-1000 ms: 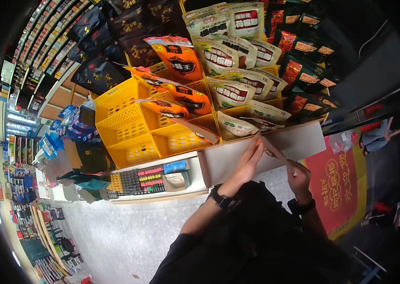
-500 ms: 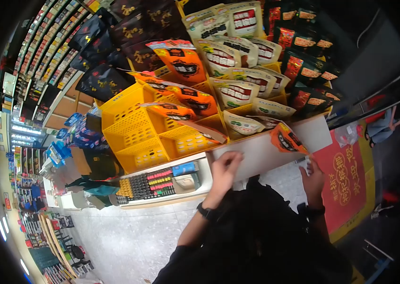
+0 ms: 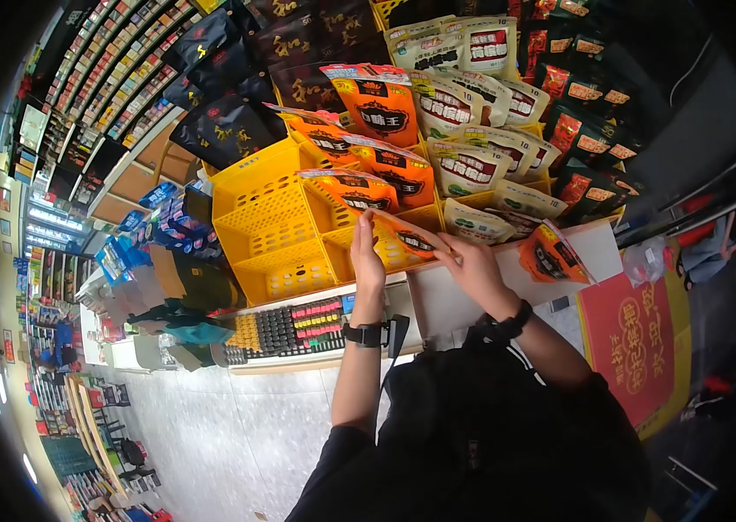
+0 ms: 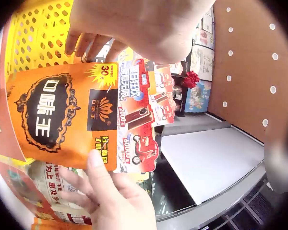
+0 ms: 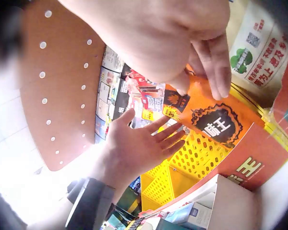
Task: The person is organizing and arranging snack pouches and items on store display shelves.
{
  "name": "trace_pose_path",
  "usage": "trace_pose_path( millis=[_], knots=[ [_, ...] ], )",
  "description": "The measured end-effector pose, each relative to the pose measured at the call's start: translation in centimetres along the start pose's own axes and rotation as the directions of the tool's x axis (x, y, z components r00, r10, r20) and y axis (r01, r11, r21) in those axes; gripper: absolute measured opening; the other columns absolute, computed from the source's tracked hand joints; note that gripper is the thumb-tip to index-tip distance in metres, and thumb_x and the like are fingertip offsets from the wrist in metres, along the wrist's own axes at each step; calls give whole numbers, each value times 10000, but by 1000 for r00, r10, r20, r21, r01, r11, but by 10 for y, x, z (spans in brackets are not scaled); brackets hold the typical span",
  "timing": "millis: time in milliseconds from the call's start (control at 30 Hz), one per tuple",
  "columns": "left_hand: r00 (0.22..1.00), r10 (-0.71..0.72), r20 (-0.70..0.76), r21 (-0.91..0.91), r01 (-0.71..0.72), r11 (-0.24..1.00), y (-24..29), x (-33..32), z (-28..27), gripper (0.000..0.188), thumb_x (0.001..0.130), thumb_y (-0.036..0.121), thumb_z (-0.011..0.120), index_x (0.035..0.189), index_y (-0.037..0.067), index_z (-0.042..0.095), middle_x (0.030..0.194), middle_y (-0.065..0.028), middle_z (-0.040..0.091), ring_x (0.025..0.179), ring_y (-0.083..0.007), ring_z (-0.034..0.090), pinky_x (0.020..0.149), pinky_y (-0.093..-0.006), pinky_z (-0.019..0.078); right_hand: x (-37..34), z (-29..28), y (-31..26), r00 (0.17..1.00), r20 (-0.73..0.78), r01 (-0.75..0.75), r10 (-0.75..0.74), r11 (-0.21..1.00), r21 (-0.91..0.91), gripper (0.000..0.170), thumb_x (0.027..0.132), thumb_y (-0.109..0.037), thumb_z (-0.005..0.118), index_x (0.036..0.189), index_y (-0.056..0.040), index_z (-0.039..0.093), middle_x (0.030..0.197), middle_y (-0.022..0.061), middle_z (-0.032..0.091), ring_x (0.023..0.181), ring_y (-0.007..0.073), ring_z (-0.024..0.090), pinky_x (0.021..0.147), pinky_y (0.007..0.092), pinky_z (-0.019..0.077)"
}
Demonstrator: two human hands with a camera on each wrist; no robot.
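Note:
An orange snack bag (image 3: 410, 235) with a black emblem stands tilted in the front compartment of the yellow basket rack (image 3: 294, 248). My right hand (image 3: 475, 271) pinches it by its right side; in the left wrist view the thumb (image 4: 97, 165) lies on the printed front. At the bag's other side is my left hand (image 3: 368, 257), its fingers extended, also seen spread in the right wrist view. More orange bags (image 3: 355, 190) lean in the compartments behind. A separate orange bag (image 3: 551, 254) leans at the front right, before the cream bags (image 3: 477, 222).
Dark green bags (image 3: 590, 130) fill the rack's right columns, black bags (image 3: 224, 130) its upper left. Under the rack's front runs a white ledge (image 3: 507, 277). Rows of small coloured items (image 3: 298, 324) lie below left. A red mat (image 3: 633, 348) covers floor at right.
Both hands have moved left, from the thin bag at the front right to the orange bag in the front compartment. The front-right bag now leans there untouched. The right hand has taken a pinch.

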State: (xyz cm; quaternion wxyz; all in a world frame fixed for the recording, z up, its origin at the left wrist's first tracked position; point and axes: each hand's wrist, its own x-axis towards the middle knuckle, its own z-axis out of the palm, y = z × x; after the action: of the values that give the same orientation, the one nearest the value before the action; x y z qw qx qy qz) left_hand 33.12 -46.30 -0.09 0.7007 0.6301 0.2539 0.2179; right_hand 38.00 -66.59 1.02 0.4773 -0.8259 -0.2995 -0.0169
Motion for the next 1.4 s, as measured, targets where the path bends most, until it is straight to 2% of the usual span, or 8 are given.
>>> trace_pose_path(
  millis=[400, 533, 633, 833, 967, 1133, 1233, 1400],
  knots=[
    [827, 454, 331, 182, -528, 830, 85, -99, 37, 501, 1022, 337, 370, 1235, -64, 583, 1199, -222, 622, 1167, -334, 565, 1015, -387, 400, -80, -96, -27, 952, -263, 168, -155, 985, 29, 239, 842, 55, 603, 1055, 5, 700, 1024, 181, 715, 891, 355, 705, 754, 371, 566],
    [818, 254, 516, 98, -351, 931, 58, -102, 73, 478, 1025, 309, 393, 1262, -66, 572, 1237, -222, 619, 1173, -337, 575, 1032, -384, 396, -119, -122, 5, 948, -306, 60, -87, 994, -95, 191, 864, 48, 616, 1035, 38, 701, 997, 177, 723, 837, 275, 724, 725, 330, 560],
    [779, -67, 623, 40, 54, 998, 0, -88, 99, 560, 1064, 395, 364, 1354, -59, 520, 1360, -234, 558, 1286, -310, 517, 1084, -363, 352, -135, -128, 31, 946, -319, -112, 55, 980, -165, 159, 895, -8, 630, 1025, 59, 692, 962, 178, 726, 797, 262, 717, 708, 323, 556],
    [742, -140, 656, 31, 159, 987, -18, -85, 123, 666, 1056, 489, 308, 1401, -59, 461, 1432, -198, 502, 1336, -289, 473, 1107, -391, 354, -143, -121, 53, 906, -393, -218, 156, 969, -118, 210, 895, -53, 679, 1079, 48, 685, 994, 177, 722, 739, 208, 688, 640, 293, 532],
    [819, -59, 570, 43, 42, 998, -8, -87, 103, 547, 1061, 400, 387, 1340, -41, 550, 1336, -202, 585, 1285, -277, 524, 1063, -370, 391, -142, -130, 24, 919, -374, -214, 126, 955, -203, 358, 828, -35, 748, 1168, 27, 654, 1111, 158, 708, 665, 168, 629, 545, 266, 475],
    [950, -173, 258, -86, 201, 976, -8, -77, 38, 442, 1054, 355, 439, 1072, -16, 678, 963, -70, 696, 870, -140, 635, 770, -284, 486, -126, -132, -17, 898, -431, -64, -88, 943, -327, 300, 779, 19, 771, 1066, 33, 684, 1063, 176, 714, 668, 193, 643, 534, 274, 483],
    [989, -139, 50, -133, 144, 981, -1, -60, -6, 427, 1049, 366, 451, 1006, 3, 672, 941, -62, 689, 774, -125, 617, 716, -277, 483, -95, -109, -47, 951, -308, 17, -18, 1000, -4, 197, 797, 35, 737, 988, 21, 690, 900, 100, 707, 622, 136, 595, 538, 247, 453],
    [991, 23, -134, -106, -38, 994, 23, -2, -49, 464, 1034, 406, 457, 1247, 17, 595, 1219, -102, 624, 1033, -182, 610, 835, -321, 484, -6, -32, -56, 998, 16, -66, 65, 985, 162, 389, 859, -128, 731, 1223, -33, 634, 810, 123, 695, 584, 194, 617, 562, 313, 481]
  ],
)
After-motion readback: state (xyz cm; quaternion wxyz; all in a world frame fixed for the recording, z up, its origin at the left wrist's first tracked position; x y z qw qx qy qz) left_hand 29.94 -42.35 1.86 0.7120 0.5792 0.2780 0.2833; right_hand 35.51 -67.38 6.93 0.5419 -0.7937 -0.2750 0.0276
